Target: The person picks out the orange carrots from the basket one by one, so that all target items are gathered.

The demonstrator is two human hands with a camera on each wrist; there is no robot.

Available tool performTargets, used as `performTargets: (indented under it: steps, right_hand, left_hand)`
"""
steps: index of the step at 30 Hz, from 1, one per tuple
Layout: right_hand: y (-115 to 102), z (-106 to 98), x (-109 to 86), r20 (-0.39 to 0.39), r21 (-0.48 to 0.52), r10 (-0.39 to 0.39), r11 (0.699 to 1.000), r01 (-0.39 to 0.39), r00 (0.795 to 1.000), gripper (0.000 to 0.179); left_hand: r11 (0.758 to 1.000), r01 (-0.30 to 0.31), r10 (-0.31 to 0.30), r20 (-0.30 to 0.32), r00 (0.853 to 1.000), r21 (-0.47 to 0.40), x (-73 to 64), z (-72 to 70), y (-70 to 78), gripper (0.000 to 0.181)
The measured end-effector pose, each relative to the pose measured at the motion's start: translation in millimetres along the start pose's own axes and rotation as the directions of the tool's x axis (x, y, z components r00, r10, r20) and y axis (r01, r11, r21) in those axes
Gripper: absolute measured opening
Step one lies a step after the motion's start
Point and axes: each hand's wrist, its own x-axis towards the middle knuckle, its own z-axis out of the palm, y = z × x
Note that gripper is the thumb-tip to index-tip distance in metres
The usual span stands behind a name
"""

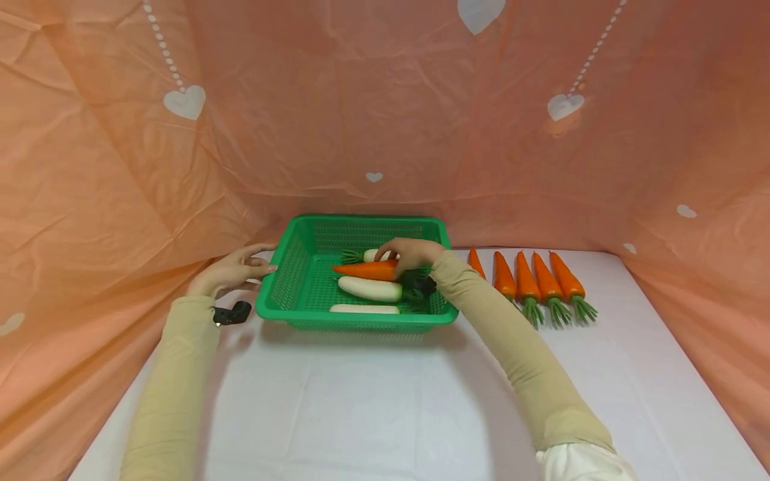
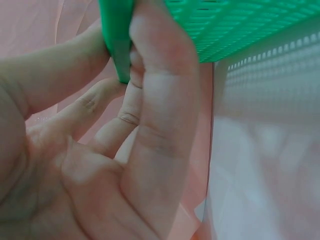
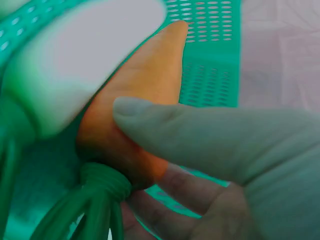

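Note:
A green plastic basket (image 1: 281, 314) with perforated walls stands at the back of the table. My left hand (image 1: 231, 272) pinches its left rim; in the left wrist view the thumb and fingers lie on either side of the green rim (image 2: 116, 42). Inside the basket, my right hand (image 1: 411, 254) grips a carrot (image 1: 367, 270) near its leafy end, the tip pointing left. The right wrist view has the thumb across the orange carrot (image 3: 145, 70) and fingers beneath. A white radish (image 1: 368, 289) lies in front of it, another radish (image 1: 369, 255) behind, and a third white one (image 1: 363, 309) by the front wall.
Right of the basket, several carrots (image 1: 563, 275) lie side by side on the white tabletop (image 1: 361, 401), tops toward me. One carrot (image 1: 476, 262) is partly hidden by the right sleeve. An orange cloth (image 1: 385, 133) with white hearts hangs behind and at both sides.

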Motion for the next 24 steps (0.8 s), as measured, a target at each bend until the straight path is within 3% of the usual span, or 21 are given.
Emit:
performTargets:
  steps: [7, 24]
  right_hand:
    - [-8.2, -16.0, -14.8, -0.061, 0.039, -0.072, 0.996, 0.074, 0.996, 0.050]
    - [-8.7, -40.7, -61.7, -0.167, 0.157, -0.107, 0.979, 0.134, 0.980, 0.050]
  left_hand:
    - [1.000, -0.001, 0.001, -0.002, 1.000, -0.010, 0.1, 0.2, 0.9, 0.069]
    - [1.000, -0.010, 0.010, 0.005, 1.000, -0.009, 0.0, -0.4, -1.9, 0.068]
